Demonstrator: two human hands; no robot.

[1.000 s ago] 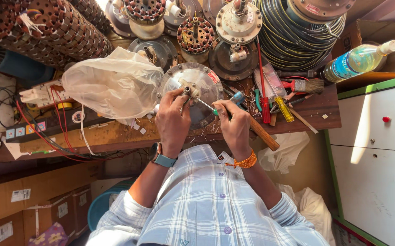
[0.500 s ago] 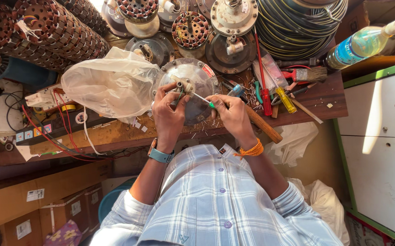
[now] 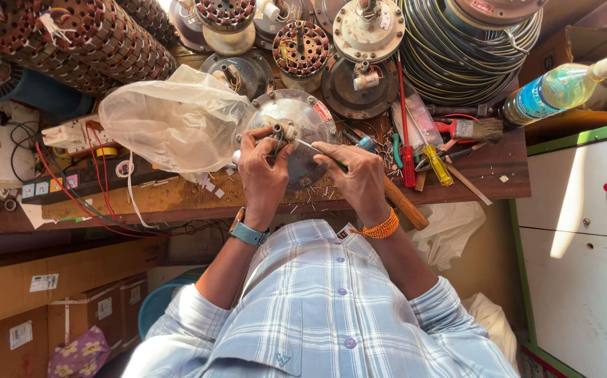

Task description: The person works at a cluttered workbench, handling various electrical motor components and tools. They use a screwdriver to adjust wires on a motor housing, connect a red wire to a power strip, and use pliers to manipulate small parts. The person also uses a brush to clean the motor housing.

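A round grey metal motor cover (image 3: 302,115) lies on the wooden workbench (image 3: 177,196) in front of me. My left hand (image 3: 263,175) rests on it and pinches the small hub at its centre. My right hand (image 3: 356,178) grips a thin green-handled screwdriver (image 3: 315,149) whose tip points at that hub. A blue watch is on my left wrist and an orange thread band on my right wrist.
A crumpled clear plastic bag (image 3: 177,122) lies left of the cover. Wound stators (image 3: 72,42), motor parts (image 3: 366,31) and coiled cable (image 3: 457,49) crowd the back. Screwdrivers (image 3: 408,150), a brush (image 3: 475,129) and a hammer handle (image 3: 405,203) lie right. A bottle (image 3: 562,87) tops a white cabinet (image 3: 583,231).
My head has shifted a little, so the bench sits slightly higher in view. Both hands stay on the cover, with the screwdriver tip still at the hub.
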